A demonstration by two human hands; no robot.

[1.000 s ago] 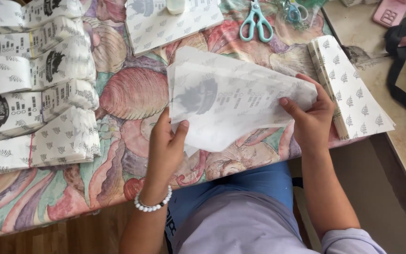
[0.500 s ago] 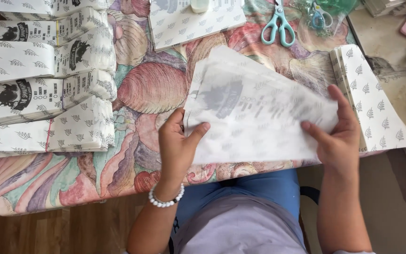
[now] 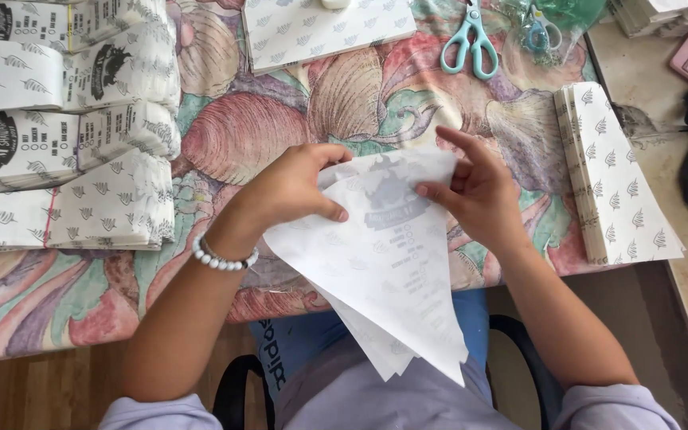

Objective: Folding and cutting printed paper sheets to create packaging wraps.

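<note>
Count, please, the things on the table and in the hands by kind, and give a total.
Paper cone, held by left hand and right hand: 1
Stacks of printed paper cones, left: 4
Stack of printed sheets, right: 1
Stack of printed sheets, top: 1
Scissors, teal: 1
Total: 8

Left hand [image 3: 292, 187] fingertips tucked out of sight behind the paper cone [image 3: 384, 255]; its print shows only faintly through. Stacks [image 3: 65, 119] beyond that hand run off the frame's edge.
</note>
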